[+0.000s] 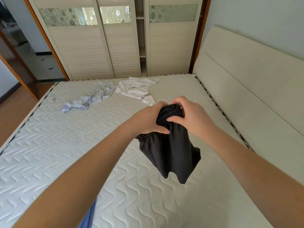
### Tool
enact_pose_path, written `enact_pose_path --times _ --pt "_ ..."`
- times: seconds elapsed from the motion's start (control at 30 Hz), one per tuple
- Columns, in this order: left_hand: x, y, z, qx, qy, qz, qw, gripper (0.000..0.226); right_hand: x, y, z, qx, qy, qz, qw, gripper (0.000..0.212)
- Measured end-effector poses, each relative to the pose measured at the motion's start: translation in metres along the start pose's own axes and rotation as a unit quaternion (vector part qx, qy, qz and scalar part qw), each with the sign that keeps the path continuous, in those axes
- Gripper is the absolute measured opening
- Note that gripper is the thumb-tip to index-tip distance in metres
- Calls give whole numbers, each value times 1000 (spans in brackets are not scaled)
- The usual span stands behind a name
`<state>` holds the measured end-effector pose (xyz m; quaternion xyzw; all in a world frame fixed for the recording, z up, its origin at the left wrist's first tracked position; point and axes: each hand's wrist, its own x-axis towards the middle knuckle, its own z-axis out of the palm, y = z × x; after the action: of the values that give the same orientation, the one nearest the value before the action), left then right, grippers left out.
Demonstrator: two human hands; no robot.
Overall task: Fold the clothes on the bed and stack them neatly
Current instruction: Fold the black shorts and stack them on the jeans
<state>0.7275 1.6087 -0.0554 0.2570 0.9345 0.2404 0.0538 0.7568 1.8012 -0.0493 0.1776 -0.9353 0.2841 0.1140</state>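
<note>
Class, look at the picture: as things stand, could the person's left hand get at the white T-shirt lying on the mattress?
Probably not right away. The left hand grips the black shorts together with the right hand, so it is occupied. The white T-shirt lies uncovered beyond both hands, so once the shorts are released, nothing blocks the way.

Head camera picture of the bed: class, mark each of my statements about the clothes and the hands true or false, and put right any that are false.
1. Both hands grip the waistband of the black shorts. True: the left hand and right hand bunch it between them.
2. The black shorts lie flat on the mattress. False: they hang in the air above the mattress.
3. A white T-shirt with dark lettering lies unfolded further up the bed. True.
4. The pale blue checked garment is folded into a neat square. False: it lies crumpled, left of the T-shirt.
5. A stack of folded clothes sits by the headboard. False: no folded stack is visible by the headboard.
</note>
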Motion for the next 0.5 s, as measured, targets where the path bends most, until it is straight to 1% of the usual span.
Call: enact_pose_path --times 0.07,0.13,0.23,0.3,0.33,0.4,0.5 --pt "6 1 4 44 4 -4 999 54 -8 11 0 98 -7 37 994 47" --pt "8 -2 6 56 -7 -7 998 37 -23 31 3 188 -25 72 979 40" --pt "6 -6 9 20 -27 -15 999 35 -53 70 26 240 -34 158 957 22" --pt "5 -5 10 -9 -25 -16 1000 33 -72 98 53 277 -34 253 926 11" --pt "4 -3 10 -20 -23 -16 999 32 -81 111 69 290 -41 303 907 11" --pt "2 0 9 -25 -20 -11 999 34 -97 131 99 293 -68 385 873 22" --pt "-2 7 6 -15 -18 -4 1000 40 -118 152 134 293 -110 477 821 47"
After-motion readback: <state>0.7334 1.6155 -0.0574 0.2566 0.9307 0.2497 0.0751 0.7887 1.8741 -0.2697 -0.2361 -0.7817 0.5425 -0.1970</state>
